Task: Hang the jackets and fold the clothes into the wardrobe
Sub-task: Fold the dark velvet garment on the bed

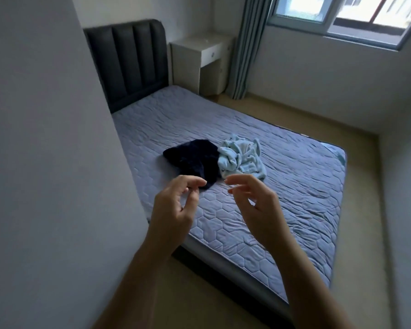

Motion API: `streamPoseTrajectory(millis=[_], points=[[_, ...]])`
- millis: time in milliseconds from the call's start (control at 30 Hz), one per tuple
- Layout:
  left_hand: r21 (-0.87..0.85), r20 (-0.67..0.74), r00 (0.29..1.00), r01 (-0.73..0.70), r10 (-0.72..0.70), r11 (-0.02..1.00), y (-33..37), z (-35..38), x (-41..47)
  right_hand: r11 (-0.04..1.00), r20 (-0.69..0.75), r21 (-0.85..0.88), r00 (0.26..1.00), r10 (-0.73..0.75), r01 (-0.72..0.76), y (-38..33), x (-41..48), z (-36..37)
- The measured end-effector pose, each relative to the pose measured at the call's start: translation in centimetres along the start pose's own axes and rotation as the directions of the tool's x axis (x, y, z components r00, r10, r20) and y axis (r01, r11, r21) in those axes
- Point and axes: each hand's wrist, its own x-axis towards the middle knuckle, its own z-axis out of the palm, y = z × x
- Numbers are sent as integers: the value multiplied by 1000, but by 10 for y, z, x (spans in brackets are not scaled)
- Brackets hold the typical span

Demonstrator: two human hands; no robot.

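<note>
Your left hand (176,205) and right hand (252,205) hover empty, fingers loosely curled — you're fetching clothes. The dark garment (195,160) and blue garment (242,157) lie crumpled, touching, on the bed (294,198) — reach forward and gather one.

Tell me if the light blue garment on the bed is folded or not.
Not folded: the light blue garment lies bunched in a heap.

view: head, single wide-angle | position: standing near the foot corner of the bed (259,217) | facing: forward and down, toward the headboard (128,62) and window (342,17) | range: both forearms close in the foreground, mattress just beyond | overlap: none, only one view
</note>
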Motion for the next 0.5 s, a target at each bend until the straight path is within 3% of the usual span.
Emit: streamPoseTrajectory(millis=[100,200,367,500], points=[[-14,94,995,37,-36,999,-51,46,44,996,-13,-35,997,77,-78,61,46,-4],[68,198,963,170,-180,983,-131,99,79,969,15,-78,971,237,-235,140,98,7],[254,222,858,407,-463,877,-270,167,135,883,183,-202,869,459,-424,275,191,62],[383,288,726,510,-624,770,-376,222,164,765,233,-218,728,644,-607,376,228,120]])
